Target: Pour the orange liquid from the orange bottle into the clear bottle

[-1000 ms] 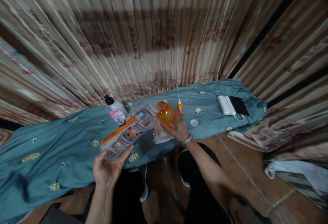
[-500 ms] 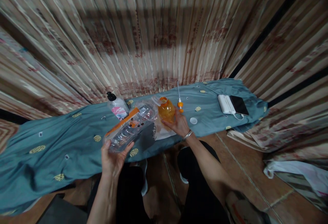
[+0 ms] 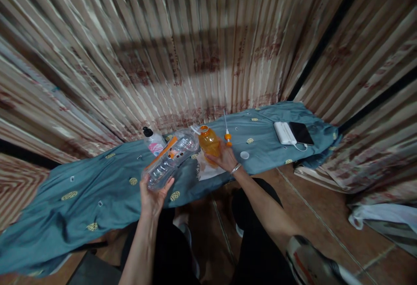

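My left hand (image 3: 156, 196) is closed around the lower end of a large clear plastic bottle (image 3: 163, 165) with an orange label. The bottle slants up to the right, its neck close to the mouth of an open orange bottle (image 3: 210, 144). Whether the two mouths touch I cannot tell. My right hand (image 3: 224, 157) grips the orange bottle, which leans slightly left above a pale cloth or tissue (image 3: 208, 170). Just beyond that hand lies an orange and white pump top (image 3: 227, 137) with a thin tube. A small white disc (image 3: 244, 155) rests to its right.
Behind the clear bottle stands a pump bottle (image 3: 155, 144) with a black top. A white power bank (image 3: 285, 133), cabled to a dark phone (image 3: 301, 133), lies at the right of the teal cloth-covered surface (image 3: 114, 180). A striped curtain (image 3: 202, 37) hangs close behind.
My view has turned a little. The orange bottle tips slightly more to the left, toward the clear bottle's neck. Both hands keep their hold.
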Demonstrator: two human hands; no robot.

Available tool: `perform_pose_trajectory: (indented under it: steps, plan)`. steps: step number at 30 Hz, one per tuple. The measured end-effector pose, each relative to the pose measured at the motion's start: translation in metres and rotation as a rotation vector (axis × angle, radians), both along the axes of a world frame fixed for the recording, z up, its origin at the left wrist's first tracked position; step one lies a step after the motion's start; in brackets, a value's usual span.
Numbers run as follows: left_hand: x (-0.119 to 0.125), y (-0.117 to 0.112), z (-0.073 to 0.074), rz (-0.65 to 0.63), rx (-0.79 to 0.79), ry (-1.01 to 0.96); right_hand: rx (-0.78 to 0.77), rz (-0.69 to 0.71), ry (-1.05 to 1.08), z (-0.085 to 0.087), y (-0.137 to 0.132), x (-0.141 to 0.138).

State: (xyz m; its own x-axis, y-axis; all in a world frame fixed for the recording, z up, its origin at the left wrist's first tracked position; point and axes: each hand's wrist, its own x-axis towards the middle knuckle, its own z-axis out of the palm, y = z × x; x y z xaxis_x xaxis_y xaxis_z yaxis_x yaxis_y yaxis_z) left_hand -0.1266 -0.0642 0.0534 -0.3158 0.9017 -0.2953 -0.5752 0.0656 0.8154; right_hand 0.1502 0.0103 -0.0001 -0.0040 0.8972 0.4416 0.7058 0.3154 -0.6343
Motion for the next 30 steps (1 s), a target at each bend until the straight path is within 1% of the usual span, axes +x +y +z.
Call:
perform_pose_trajectory:
  steps: [6, 12, 24, 30]
  plan:
    - [0.0, 0.007, -0.003, -0.01, -0.007, -0.008, 0.043, -0.053, -0.008, -0.008, 0.003, -0.004]
    - [0.001, 0.008, 0.002, 0.027, 0.003, 0.015, 0.04, -0.053, -0.001, -0.009, 0.003, -0.006]
    - [0.005, -0.005, 0.005, 0.114, 0.032, 0.034, 0.038, -0.034, 0.023, -0.012, -0.004, -0.005]
    - [0.004, -0.013, 0.005, 0.126, 0.044, 0.031, 0.024, -0.009, 0.052, -0.01, -0.006, -0.004]
